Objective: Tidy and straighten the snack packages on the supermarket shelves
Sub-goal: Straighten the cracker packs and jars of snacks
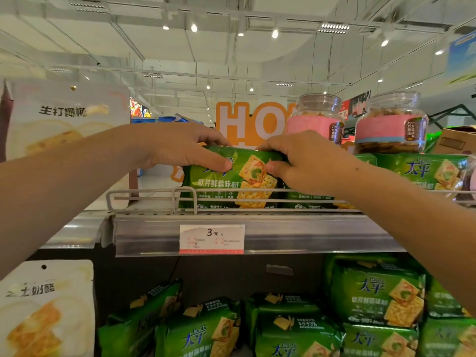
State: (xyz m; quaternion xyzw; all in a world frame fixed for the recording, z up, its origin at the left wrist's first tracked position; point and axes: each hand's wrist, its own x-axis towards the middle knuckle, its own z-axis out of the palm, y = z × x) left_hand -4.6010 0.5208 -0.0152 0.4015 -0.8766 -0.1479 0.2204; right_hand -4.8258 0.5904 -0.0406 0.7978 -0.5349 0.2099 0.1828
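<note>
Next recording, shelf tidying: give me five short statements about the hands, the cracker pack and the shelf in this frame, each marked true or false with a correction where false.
1. Both hands grip one green cracker pack. True: left hand and right hand each hold its top edge.
2. The pack stands behind the wire rail of the upper shelf. True.
3. The price tag under it reads 9.30. False: it reads 3.90.
4. Two clear jars stand on the shelf below. False: they sit atop the green packs at the upper right.
5. The lower shelf holds only white pouches. False: mostly green cracker packs, with one white pouch at the left.
</note>
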